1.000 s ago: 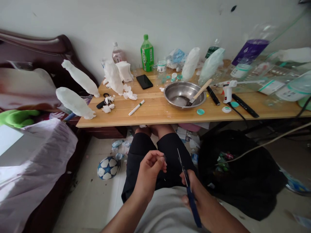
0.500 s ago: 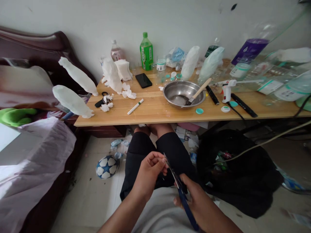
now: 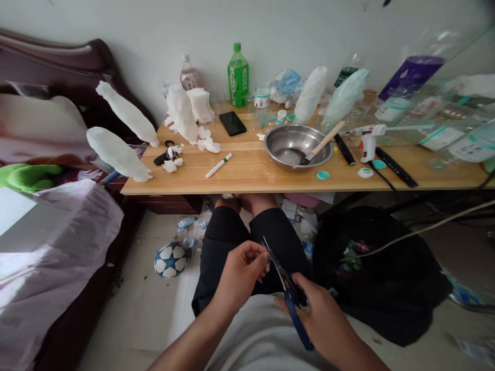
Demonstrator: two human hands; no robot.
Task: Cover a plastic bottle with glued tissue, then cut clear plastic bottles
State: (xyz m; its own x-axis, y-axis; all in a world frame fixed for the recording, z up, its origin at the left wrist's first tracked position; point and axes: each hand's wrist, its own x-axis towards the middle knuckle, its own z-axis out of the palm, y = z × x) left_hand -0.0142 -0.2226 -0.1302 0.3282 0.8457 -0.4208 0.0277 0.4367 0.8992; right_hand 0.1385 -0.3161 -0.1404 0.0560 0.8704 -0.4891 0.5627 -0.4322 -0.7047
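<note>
Over my lap, my right hand [image 3: 315,304] is closed round the handles of a pair of scissors [image 3: 296,317] with dark blue grips. Its blades are slightly parted and point up toward my left hand [image 3: 245,270]. The left thumb and fingers pinch together close to the blade tips. Whatever lies in that pinch is small and mostly covered by the fingers, so I cannot make it out. Beyond my knees, a steel bowl [image 3: 284,154] with a wooden-handled brush [image 3: 327,141] leaning in it stands on the wooden table [image 3: 240,180].
White wrapped shapes [image 3: 116,152] stand at the table's left. A marker [image 3: 218,165], a phone [image 3: 232,123], a green bottle [image 3: 238,77] and a glue gun [image 3: 369,144] lie or stand farther along. On the floor are a ball [image 3: 172,260] and a black bag [image 3: 382,288].
The scissors' blades are parted a little wider, and the right hand has shifted slightly. My left hand keeps its pinch. The whole view has tilted slightly.
</note>
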